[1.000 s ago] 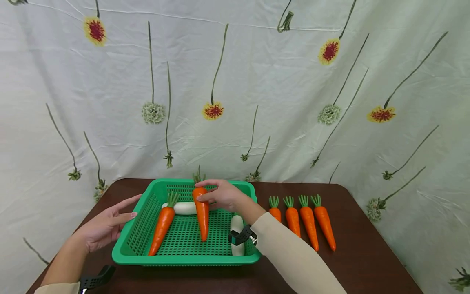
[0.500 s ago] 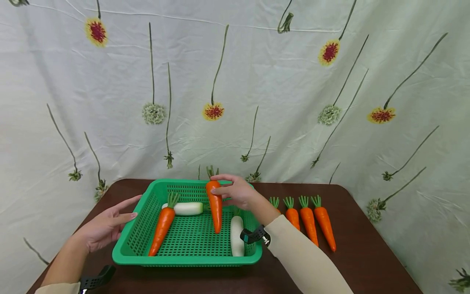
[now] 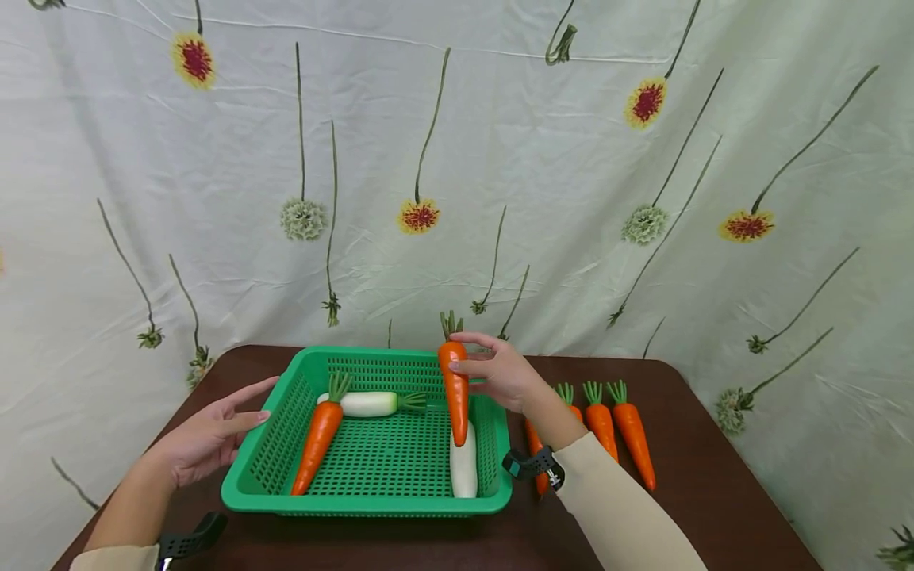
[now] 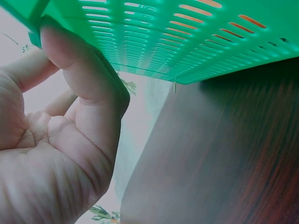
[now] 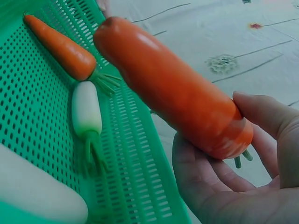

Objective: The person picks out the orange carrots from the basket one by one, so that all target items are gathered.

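Carrot (image 5: 173,88) in right grip (image 5: 247,200) near green basket (image 5: 140,154)

A dark brown table (image 3: 703,468) with rounded far corners is seen. On it a green perforated basket (image 3: 371,506) is set; beside it, four orange carrots (image 3: 601,428) are laid in a row, some partly hidden.

Tabletop setup, rm type unclear: dark tbl (image 3: 703,484) w/ flower-print cloth (image 3: 457,262) behind.

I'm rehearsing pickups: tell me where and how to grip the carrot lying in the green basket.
Probably from above, pinching the carrot across its thick end, just below the green leaves: it lies inside the basket, whose raised walls hinder a side approach, and its body tapers toward the tip.
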`<state>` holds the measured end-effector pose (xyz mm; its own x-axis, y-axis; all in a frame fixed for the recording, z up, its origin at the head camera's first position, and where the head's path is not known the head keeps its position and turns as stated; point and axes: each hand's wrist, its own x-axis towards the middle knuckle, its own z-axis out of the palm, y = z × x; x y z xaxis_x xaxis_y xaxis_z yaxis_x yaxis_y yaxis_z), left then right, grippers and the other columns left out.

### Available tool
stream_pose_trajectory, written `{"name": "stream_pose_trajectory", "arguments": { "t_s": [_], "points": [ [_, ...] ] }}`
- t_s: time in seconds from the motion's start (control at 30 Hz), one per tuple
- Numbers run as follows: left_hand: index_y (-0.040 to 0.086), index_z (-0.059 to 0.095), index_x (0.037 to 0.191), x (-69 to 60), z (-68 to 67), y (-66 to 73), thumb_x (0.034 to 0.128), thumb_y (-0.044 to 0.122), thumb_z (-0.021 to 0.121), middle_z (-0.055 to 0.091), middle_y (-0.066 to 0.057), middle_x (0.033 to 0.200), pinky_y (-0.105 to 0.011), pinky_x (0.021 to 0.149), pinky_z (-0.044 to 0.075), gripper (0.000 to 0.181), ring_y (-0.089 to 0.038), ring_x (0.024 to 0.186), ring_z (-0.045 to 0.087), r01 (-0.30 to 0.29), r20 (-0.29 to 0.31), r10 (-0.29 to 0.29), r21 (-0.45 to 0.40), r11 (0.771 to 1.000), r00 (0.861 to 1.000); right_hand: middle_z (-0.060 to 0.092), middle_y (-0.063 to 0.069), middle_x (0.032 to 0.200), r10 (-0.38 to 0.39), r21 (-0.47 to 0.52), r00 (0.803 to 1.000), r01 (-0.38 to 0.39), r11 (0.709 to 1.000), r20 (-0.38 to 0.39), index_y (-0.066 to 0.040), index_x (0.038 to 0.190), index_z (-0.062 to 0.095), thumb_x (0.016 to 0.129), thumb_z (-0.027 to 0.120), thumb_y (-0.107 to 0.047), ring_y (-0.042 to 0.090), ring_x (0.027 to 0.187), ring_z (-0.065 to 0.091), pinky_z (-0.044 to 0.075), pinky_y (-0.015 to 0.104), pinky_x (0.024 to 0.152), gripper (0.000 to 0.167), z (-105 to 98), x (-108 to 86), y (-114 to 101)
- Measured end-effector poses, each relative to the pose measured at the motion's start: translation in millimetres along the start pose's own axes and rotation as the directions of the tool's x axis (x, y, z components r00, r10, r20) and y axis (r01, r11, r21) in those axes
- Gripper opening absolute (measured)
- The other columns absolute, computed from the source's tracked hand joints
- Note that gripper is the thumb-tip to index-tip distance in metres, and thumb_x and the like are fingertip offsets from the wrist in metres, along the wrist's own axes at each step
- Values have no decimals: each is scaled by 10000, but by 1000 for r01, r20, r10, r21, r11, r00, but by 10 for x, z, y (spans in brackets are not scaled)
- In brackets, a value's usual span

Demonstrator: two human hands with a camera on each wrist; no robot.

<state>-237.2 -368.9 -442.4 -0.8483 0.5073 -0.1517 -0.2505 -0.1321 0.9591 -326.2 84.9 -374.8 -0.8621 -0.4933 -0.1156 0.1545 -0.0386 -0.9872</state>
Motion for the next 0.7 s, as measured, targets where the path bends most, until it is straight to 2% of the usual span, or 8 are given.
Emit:
{"name": "stream_pose_trajectory", "arguments": {
  "t_s": [0.2,0.4,0.57,0.7],
  "points": [
    [265,-49,1659,-1,18,14,1120,115,390,728,-63,1271,-551,931,582,711,-293,1085,746,2,-4,-2,5,1000,1000,572,183,1423,-26,-25,998,25,999,-58,-159,1462,571,960,690,-23,250,1100,672,609,420,943,534,-171,-134,7],
    [263,-65,1659,-14,23,21,1120,114,393,729,-58,1270,-536,928,589,723,-287,1080,749,0,-3,0,-2,1000,1000,589,157,1377,-38,-42,997,35,999,-65,-150,1495,534,976,673,-33,220,1030,691,623,359,889,550,-298,-282,8],
    [251,-94,1656,-12,19,18,1120,104,384,730,-61,1269,-536,931,589,732,-279,1080,749,-4,8,4,-8,1000,1000,631,100,1310,-37,-28,995,35,999,-93,-157,1511,516,975,684,-50,208,983,692,625,339,839,571,-430,-388,30],
    [247,-75,1657,-9,15,15,1118,93,385,733,-65,1262,-539,929,590,725,-279,1079,749,-10,6,11,-11,1000,1000,628,77,1343,-48,-47,990,42,998,-132,-156,1514,514,965,705,-73,191,987,666,604,348,856,587,-539,-482,26]
  ]
}}
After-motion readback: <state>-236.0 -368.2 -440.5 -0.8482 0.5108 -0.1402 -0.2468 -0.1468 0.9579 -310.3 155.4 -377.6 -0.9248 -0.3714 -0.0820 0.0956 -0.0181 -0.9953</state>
